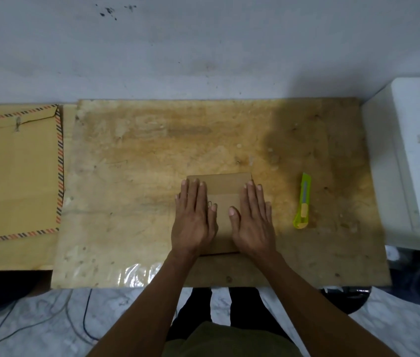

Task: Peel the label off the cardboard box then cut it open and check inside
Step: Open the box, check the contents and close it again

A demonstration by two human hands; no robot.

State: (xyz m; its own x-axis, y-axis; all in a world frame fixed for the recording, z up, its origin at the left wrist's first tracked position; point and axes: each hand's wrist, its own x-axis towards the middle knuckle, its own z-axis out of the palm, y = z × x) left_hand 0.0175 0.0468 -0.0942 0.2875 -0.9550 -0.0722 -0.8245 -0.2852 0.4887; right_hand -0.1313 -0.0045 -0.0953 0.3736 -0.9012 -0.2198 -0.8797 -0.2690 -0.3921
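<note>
The box (223, 199) sits near the middle of the tabletop (152, 155), a bit toward 6 o'clock. The left hand (194, 217) and the right hand (254, 220) lie flat on top of it, fingers straight, no grip on anything. The label (223, 207) looks like the paler patch between the 2 hands. I think it could tear if pulled fast, leaving bits stuck. The knife (303, 202) lies at 3 o'clock from the box, apart from it. Its blade could slip and nick a finger, or cut too deep and hurt what is inside.

Count: 1 box, 1 knife, 2 hands, 1 big envelope (15, 176) at 9 o'clock.
</note>
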